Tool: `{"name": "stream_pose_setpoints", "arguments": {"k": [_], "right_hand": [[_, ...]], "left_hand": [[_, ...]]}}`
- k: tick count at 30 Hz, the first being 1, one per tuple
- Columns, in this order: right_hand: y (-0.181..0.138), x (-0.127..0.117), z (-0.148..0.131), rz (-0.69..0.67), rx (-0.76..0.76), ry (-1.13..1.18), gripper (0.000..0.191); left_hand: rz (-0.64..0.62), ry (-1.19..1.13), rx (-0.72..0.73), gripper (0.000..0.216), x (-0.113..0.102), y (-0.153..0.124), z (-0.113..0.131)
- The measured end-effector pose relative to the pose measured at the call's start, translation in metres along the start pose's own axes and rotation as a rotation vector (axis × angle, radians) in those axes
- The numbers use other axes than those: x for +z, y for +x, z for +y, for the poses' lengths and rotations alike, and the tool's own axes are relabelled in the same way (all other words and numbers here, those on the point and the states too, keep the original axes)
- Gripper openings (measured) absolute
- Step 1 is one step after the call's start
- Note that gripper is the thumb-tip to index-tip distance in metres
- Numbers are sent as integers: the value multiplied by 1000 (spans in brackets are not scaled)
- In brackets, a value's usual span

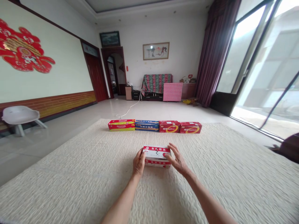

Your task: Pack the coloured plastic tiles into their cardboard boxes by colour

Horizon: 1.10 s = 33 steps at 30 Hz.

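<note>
A red and white cardboard box (157,153) with Chinese lettering rests on the cream quilted mat in front of me. My left hand (139,162) is closed around its left end, thumb on the front. At the right end, my right hand (176,160) grips with the thumb on the printed face and the fingers at the far corner. Beyond it a row of boxes stands side by side: a yellow and red box (121,125), a blue box (147,126), a red box (169,127) and another red box (190,128).
The cream mat (81,180) spreads over a tiled floor. A white chair (21,115) stands at the left, and a white cable (130,107) runs along the floor behind the row. Sliding glass doors (245,62) are on the right; a dark object (291,147) sits at the right edge.
</note>
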State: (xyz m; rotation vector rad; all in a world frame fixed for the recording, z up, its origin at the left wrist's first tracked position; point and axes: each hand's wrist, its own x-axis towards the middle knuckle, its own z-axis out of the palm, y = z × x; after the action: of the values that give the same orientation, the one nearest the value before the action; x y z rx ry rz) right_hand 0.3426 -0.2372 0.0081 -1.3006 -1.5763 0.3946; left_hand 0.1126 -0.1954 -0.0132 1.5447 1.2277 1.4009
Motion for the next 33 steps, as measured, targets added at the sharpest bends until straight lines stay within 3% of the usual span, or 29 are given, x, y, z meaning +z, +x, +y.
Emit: {"name": "stream_pose_setpoints", "arguments": {"k": [6, 10, 14, 25, 33], "right_hand": [[24, -23, -19, -303, -162, -267, 60], [32, -24, -38, -389, -185, -381, 65], [33, -23, -49, -461, -228, -376, 57], [28, -18, -46, -444, -173, -340, 49], [25, -18, -54, -428, -244, -323, 38]], "left_hand": [[10, 16, 32, 47, 2, 1, -2], [6, 17, 54, 46, 3, 0, 0], [-8, 10, 62, 45, 2, -2, 2], [-57, 18, 147, 42, 0, -5, 11], [-55, 49, 131, 40, -2, -8, 20]]}}
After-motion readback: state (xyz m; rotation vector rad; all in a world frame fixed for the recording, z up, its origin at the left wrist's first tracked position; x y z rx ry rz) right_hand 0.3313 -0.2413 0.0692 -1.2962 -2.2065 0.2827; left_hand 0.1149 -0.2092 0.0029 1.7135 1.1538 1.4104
